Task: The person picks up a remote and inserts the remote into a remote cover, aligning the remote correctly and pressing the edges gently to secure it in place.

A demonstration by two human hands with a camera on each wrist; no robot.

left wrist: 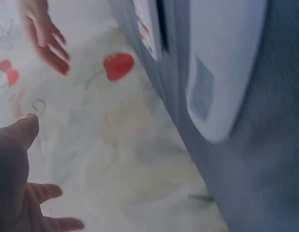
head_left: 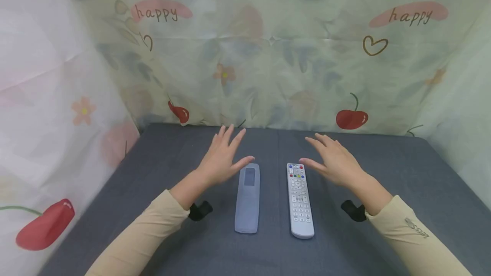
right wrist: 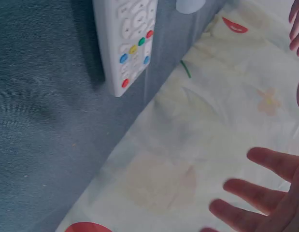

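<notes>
On the dark grey table lie two long items side by side. The left one is a pale blue-grey, remote-shaped cover (head_left: 247, 203) with a darker rectangular window near its far end; the left wrist view shows its rounded tip (left wrist: 221, 96). To its right is a white remote control (head_left: 300, 201) with rows of buttons, several of them coloured, also seen in the right wrist view (right wrist: 127, 43). My left hand (head_left: 220, 159) hovers with spread fingers beyond and left of the cover. Held up past the remote's far right, my right hand (head_left: 337, 161) has its fingers extended. Neither hand holds anything.
The grey table (head_left: 172, 148) ends at a cloth backdrop (head_left: 268, 84) printed with cherries, hearts and the word "happy". More cloth hangs at the left side (head_left: 46, 110) and right side (head_left: 464, 110). A black strap (head_left: 200, 211) sits at the left wrist, another black strap (head_left: 353, 211) at the right.
</notes>
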